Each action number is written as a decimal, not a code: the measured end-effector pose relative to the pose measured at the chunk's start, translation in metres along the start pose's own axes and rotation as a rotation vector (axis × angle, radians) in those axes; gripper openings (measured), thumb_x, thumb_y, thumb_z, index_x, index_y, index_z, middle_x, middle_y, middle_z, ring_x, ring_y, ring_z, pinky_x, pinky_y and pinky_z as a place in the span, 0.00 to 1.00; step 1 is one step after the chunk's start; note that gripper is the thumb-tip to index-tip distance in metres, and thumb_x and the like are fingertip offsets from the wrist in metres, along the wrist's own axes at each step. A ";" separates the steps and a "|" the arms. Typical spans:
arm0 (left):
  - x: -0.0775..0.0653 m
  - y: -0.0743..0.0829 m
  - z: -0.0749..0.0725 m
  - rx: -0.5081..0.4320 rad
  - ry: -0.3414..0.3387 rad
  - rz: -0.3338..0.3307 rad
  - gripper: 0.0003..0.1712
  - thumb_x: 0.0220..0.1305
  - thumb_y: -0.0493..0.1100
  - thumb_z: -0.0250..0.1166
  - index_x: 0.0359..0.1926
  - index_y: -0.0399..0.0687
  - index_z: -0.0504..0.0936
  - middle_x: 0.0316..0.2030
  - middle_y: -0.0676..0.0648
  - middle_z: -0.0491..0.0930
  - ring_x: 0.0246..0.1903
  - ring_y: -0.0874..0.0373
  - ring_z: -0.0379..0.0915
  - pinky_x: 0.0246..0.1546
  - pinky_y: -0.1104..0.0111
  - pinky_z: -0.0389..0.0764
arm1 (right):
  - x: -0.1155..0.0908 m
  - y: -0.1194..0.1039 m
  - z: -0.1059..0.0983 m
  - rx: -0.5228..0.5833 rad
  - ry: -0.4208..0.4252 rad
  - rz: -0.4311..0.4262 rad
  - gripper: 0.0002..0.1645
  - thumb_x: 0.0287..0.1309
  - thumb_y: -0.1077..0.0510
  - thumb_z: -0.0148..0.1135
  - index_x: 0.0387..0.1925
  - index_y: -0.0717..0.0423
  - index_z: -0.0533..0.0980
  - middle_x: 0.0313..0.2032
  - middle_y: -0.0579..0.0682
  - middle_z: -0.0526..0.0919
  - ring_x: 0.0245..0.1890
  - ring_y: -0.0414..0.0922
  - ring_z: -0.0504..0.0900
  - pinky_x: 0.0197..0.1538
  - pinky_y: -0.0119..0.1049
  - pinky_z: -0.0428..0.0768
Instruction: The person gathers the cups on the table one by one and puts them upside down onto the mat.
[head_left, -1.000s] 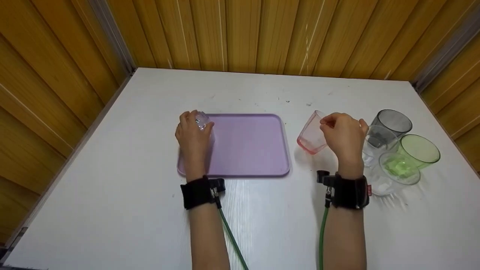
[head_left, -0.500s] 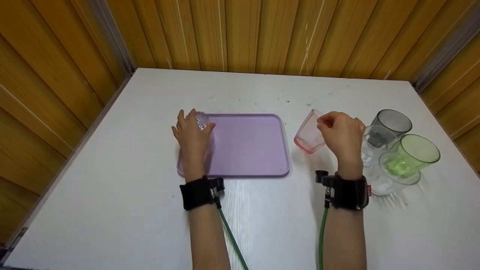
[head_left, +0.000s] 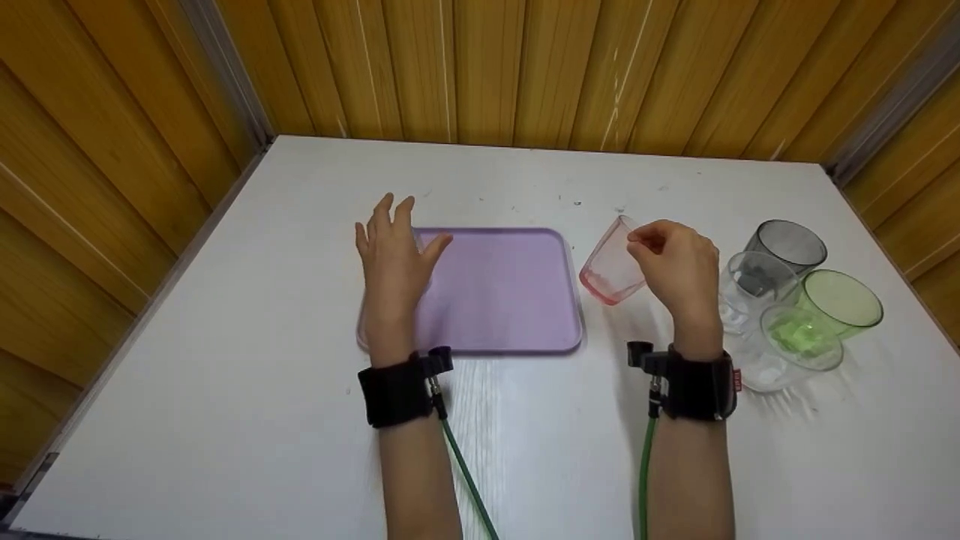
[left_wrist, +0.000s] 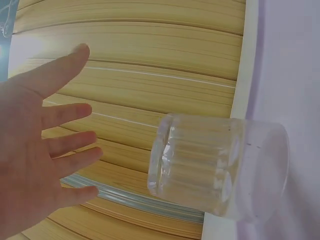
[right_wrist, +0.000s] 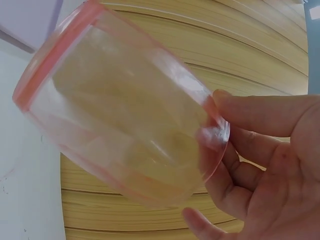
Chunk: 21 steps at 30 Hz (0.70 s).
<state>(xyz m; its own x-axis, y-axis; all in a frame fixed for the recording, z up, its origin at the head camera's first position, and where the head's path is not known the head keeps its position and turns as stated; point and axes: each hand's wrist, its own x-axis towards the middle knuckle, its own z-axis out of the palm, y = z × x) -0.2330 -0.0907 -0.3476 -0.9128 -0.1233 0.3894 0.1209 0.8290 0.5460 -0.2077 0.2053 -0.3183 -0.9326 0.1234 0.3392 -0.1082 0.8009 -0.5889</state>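
white table (head_left: 225,420) beneath, right hand (head_left: 677,270) pinches a tilted, see-through pink cup (head_left: 612,264).

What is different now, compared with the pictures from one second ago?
The left hand has let go of the clear cup on the tray and drawn away, fingers spread. The right hand, holding the tilted pink cup, has moved slightly left, nearer the tray. The tray, grey cup, green cup and two other clear cups stayed in place.
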 end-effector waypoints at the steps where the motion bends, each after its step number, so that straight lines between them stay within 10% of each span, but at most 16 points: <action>1: -0.001 0.002 0.000 0.004 -0.015 0.019 0.41 0.52 0.56 0.65 0.62 0.41 0.64 0.63 0.38 0.59 0.64 0.46 0.55 0.65 0.46 0.45 | 0.000 -0.001 0.000 0.007 0.001 -0.003 0.11 0.55 0.60 0.57 0.36 0.62 0.80 0.32 0.60 0.82 0.34 0.53 0.77 0.44 0.46 0.67; 21: -0.010 0.050 0.003 -0.029 -0.226 0.247 0.44 0.52 0.59 0.64 0.66 0.45 0.59 0.59 0.44 0.68 0.59 0.50 0.64 0.63 0.55 0.58 | -0.003 -0.012 0.000 0.073 0.001 -0.008 0.11 0.55 0.59 0.58 0.35 0.62 0.80 0.31 0.59 0.82 0.32 0.49 0.77 0.36 0.37 0.67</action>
<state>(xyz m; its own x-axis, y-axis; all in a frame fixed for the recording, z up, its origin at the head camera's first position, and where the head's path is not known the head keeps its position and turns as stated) -0.2189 -0.0462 -0.3269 -0.9174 0.2060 0.3404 0.3575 0.8023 0.4780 -0.2041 0.1956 -0.3124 -0.9313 0.1177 0.3448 -0.1407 0.7568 -0.6383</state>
